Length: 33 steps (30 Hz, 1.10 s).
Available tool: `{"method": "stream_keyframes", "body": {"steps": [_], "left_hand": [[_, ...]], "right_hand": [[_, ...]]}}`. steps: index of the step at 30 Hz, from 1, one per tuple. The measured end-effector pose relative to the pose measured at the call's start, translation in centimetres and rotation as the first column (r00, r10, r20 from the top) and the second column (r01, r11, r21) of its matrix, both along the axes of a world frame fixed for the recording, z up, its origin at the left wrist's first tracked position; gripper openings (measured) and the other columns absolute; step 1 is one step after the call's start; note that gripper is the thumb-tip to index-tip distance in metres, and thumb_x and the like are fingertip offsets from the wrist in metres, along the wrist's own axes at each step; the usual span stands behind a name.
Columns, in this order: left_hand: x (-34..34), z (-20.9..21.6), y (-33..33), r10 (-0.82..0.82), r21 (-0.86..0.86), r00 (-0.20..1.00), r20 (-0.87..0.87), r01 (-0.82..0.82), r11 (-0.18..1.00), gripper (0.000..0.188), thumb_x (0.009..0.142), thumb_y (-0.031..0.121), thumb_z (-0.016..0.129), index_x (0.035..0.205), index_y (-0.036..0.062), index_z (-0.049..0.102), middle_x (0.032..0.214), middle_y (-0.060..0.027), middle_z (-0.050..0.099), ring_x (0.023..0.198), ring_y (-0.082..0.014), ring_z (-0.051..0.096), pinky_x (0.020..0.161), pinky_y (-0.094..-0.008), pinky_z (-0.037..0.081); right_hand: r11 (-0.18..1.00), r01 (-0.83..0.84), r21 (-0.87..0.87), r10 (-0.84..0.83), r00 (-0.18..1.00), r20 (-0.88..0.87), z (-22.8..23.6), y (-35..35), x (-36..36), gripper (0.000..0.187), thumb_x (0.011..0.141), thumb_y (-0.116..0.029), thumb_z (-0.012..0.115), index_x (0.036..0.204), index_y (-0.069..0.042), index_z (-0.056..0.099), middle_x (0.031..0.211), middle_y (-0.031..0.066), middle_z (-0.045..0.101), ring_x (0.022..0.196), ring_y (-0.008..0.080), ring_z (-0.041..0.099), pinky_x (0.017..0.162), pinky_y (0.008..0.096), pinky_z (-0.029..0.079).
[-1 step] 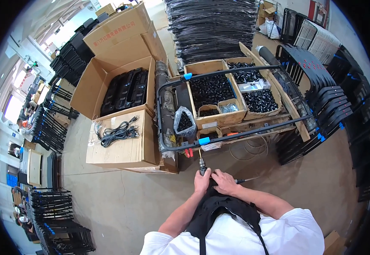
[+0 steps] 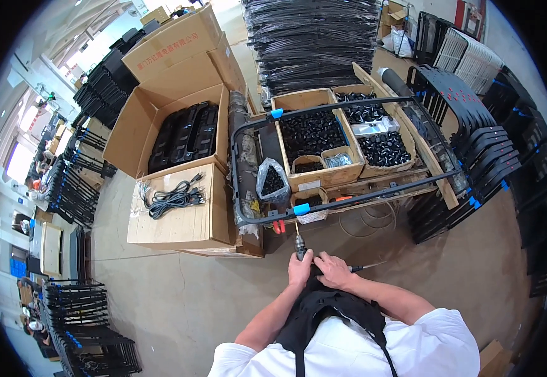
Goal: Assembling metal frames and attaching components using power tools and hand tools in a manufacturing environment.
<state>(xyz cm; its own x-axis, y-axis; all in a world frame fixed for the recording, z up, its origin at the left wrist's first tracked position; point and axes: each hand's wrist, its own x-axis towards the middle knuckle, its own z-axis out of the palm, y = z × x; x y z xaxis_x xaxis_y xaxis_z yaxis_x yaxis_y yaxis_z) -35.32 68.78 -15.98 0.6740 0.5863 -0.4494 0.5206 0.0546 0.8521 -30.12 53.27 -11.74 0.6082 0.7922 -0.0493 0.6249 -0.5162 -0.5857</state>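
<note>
My left hand (image 2: pixel 298 270) is wrapped around a power drill (image 2: pixel 300 246) that points away from me. Its long bit reaches the near bar of a black tubular frame (image 2: pixel 361 200), beside a strip of blue tape (image 2: pixel 302 209). Just left of the bit, red clips (image 2: pixel 278 227) sit on that bar. My right hand (image 2: pixel 332 271) is closed close beside the left, fingers bent. From under it a black tool with a long thin metal shaft (image 2: pixel 364 266) sticks out to the right; its body is mostly hidden by the hand and my black apron.
The frame lies over a bench with wooden bins of black plastic parts (image 2: pixel 311 133) and a clear bag (image 2: pixel 273 180) of small black pieces. At left, an open carton (image 2: pixel 123 135) holds black panels; a coiled cable (image 2: pixel 176 198) lies on another box. Bent black frames (image 2: pixel 481 147) stand right.
</note>
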Motion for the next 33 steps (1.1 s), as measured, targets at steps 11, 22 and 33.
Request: {"method": "stream_keyframes", "body": {"steps": [11,22,33], "left_hand": [[2.5,-0.3,-1.2,-0.027,-0.026,0.998,0.064,0.028,0.999,0.039,0.096,0.040,0.076,0.096,0.0015,0.066,0.088,-0.0053,0.068,0.083,-0.0161,0.062,0.078,-0.0359,0.051],[3.4,0.5,-1.1,-0.046,-0.036,0.999,-0.001,0.046,0.998,0.045,0.097,0.043,0.075,0.100,0.0000,0.065,0.090,-0.0058,0.067,0.083,-0.0165,0.060,0.077,-0.0370,0.051],[4.4,-0.3,-0.4,-0.066,0.053,0.997,-0.041,0.068,0.996,0.048,0.095,0.045,0.076,0.103,-0.0012,0.065,0.090,-0.0087,0.068,0.083,-0.0182,0.062,0.076,-0.0390,0.053]], "right_hand": [[0.998,0.045,-0.041,-0.044,0.999,0.023,0.1,-1.6,2.0,0.066,0.076,-0.021,0.081,0.132,-0.002,0.053,0.111,0.0197,0.066,0.100,0.0431,0.067,0.088,0.0526,0.055],[0.998,0.000,-0.071,-0.003,0.999,-0.051,0.6,-1.7,3.5,0.067,0.078,-0.018,0.077,0.133,0.004,0.048,0.112,0.0267,0.071,0.105,0.0430,0.070,0.093,0.0527,0.054],[0.995,0.048,-0.082,-0.055,0.996,-0.077,1.5,-1.1,4.1,0.088,0.078,-0.027,0.084,0.148,0.001,0.038,0.120,0.0292,0.070,0.105,0.0478,0.069,0.092,0.0538,0.055]]}}
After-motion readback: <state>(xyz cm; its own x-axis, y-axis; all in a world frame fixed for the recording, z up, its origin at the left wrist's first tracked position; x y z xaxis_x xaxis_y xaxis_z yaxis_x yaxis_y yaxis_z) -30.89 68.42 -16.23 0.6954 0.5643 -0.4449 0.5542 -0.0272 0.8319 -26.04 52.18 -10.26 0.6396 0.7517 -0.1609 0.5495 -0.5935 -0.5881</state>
